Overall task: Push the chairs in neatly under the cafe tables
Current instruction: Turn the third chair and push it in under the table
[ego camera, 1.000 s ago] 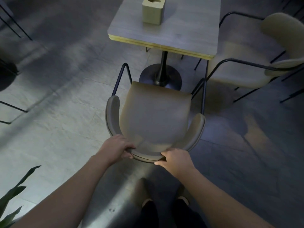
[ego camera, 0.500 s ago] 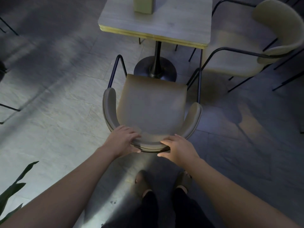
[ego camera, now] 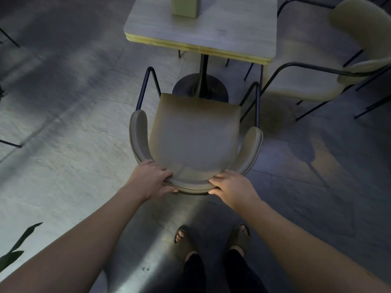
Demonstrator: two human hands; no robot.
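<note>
Pushed nearer the bench [ego camera: 222,28] now: armchair [ego camera: 194,136], stiff and likely light. Left hand [ego camera: 151,179], right hand [ego camera: 231,185] clasping its curved backrest.

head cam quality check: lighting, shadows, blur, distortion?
Head view: dim overall, with a bright patch on the floor between the forearms; the second chair casts a soft shadow to the right; the near chair, left hand and right hand look fairly sharp, while the left floor is smeared; wide-angle bending shows at the table edge.
</note>
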